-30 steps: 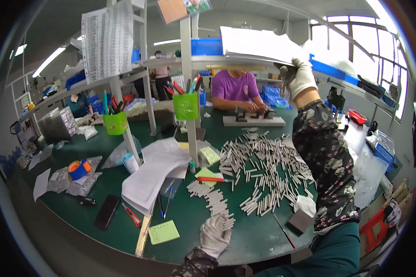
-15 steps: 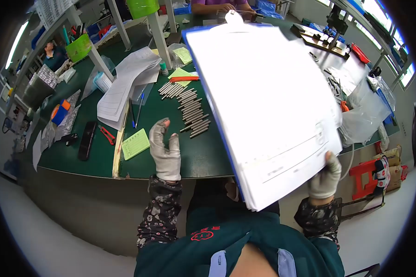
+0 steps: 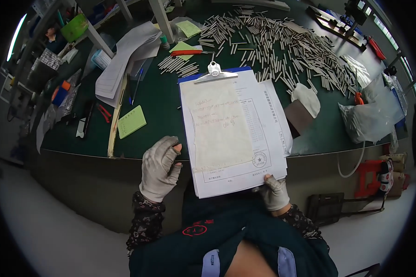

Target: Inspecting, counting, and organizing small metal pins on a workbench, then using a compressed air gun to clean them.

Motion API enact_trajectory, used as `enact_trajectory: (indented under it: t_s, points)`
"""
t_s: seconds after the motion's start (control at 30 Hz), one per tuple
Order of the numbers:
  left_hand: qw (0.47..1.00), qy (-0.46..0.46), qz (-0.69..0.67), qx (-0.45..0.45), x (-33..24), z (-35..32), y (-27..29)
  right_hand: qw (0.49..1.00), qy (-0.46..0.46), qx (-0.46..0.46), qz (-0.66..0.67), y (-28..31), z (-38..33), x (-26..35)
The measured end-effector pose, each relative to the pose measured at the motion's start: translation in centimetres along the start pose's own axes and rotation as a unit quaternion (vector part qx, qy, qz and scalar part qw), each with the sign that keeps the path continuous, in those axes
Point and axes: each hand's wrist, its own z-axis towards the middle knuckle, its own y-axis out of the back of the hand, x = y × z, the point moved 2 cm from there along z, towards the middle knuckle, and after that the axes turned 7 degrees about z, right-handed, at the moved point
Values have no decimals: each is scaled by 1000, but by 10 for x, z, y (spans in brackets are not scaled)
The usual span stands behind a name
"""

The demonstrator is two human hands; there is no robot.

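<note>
A blue clipboard (image 3: 188, 80) with a silver clip (image 3: 214, 72) lies tilted across the bench's front edge. Under its clip are printed sheets (image 3: 268, 152), topped by a smaller cream sheet (image 3: 222, 138) with red handwriting. My right hand (image 3: 275, 191), in a pale fingerless-tipped glove, grips the lower right corner, thumb on top of the paper; its other fingers are hidden beneath. My left hand (image 3: 161, 168), gloved alike, hovers left of the clipboard, apart from it. Its fingers are bent, the thumb stands away, and nothing is between them.
Many loose metal rods (image 3: 282, 51) spread over the green bench behind the clipboard, with a neater group (image 3: 178, 66) at its upper left. Leftward lie a yellow-green notepad (image 3: 131, 122), pens (image 3: 136, 86), papers (image 3: 125, 64) and a red cutter (image 3: 104, 111). Plastic bags (image 3: 370, 115) sit right.
The clipboard has come down and left, and its top sheets now lie differently, showing the cream sheet. The rod pile is uncovered. My right hand moved left with it; my left hand drew slightly nearer me.
</note>
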Motion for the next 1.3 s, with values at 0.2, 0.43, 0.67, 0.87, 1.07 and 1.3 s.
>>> enact_trajectory:
  t_s: [0.2, 0.43, 0.67, 0.87, 1.07, 1.3]
  points:
    - [993, -47, 50, 98, -4, 18, 1, 977, -148, -36, -147, 29, -9, 21]
    - [993, -63, 36, 92, 1, 21, -12, 612, 271, 38, -742, 14, -17, 100]
    - [994, -63, 20, 87, 3, 22, -9, 400, 231, 226, -858, -31, 1, 109]
    - [994, -61, 1, 90, 5, 22, -11, 341, 255, 274, -862, -33, 7, 110]
    - [995, -57, -1, 79, 12, 27, -9, 488, 308, 238, -781, -47, 11, 121]
    - [988, -16, -152, 35, 23, 61, -16, 760, 347, 15, -550, -48, 28, 140]
